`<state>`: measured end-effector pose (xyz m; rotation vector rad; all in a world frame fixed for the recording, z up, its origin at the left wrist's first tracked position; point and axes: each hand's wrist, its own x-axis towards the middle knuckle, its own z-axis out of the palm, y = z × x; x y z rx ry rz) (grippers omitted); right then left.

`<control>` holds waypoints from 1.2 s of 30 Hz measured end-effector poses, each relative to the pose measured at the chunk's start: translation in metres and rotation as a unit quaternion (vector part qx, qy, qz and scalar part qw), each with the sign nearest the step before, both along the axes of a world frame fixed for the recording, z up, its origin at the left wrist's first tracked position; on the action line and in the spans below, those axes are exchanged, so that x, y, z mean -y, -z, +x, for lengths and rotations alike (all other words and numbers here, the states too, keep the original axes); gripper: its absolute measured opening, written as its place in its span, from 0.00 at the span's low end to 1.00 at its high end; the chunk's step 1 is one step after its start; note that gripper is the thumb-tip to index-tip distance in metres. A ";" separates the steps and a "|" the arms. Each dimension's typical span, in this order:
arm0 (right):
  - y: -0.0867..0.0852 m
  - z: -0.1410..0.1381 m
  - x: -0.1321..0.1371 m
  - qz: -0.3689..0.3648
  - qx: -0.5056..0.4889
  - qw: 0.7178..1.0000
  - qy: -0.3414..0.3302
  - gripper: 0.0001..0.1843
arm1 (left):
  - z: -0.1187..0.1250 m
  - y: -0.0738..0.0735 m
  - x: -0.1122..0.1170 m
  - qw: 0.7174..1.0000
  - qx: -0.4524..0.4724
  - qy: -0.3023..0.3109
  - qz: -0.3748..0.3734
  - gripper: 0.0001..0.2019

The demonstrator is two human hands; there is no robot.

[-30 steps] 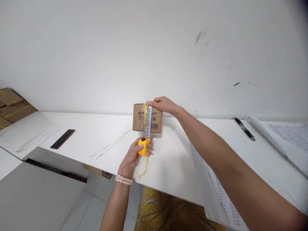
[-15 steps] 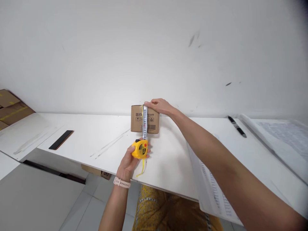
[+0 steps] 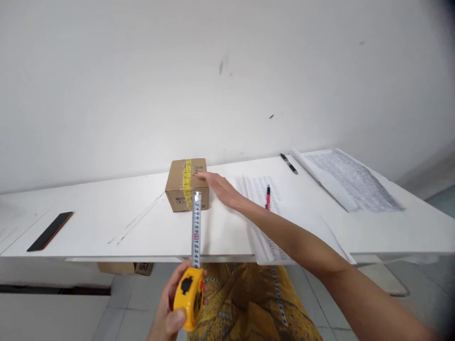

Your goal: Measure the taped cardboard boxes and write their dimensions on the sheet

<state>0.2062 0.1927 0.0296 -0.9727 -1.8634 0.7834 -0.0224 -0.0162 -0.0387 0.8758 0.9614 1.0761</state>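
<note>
A small cardboard box (image 3: 177, 182) sealed with yellow tape stands on the white table (image 3: 106, 222), near the wall. My right hand (image 3: 220, 187) reaches across to it with fingers stretched out, touching the box's right top edge and holding nothing. My left hand (image 3: 166, 315) is low, off the table's front edge, closed round a yellow tape measure (image 3: 188, 296). Its blade (image 3: 195, 227) runs up from the case, and its free tip ends just in front of the box.
A printed sheet (image 3: 258, 189) with a red pen (image 3: 268, 196) on it lies right of the box. A black marker (image 3: 288, 163) and a large printed sheet (image 3: 348, 180) lie further right. A flat black slab (image 3: 50, 231) is at the left, and a carton (image 3: 126, 268) is under the table.
My right hand let go of the tape tip at the box top and now rests open against the box. My left hand drew the tape measure back off the table. The view swung left.
</note>
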 end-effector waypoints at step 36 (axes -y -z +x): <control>0.062 0.184 -0.010 0.262 0.640 0.722 0.022 0.12 | 0.234 -0.035 -0.251 0.639 -0.634 0.090 0.427 0.33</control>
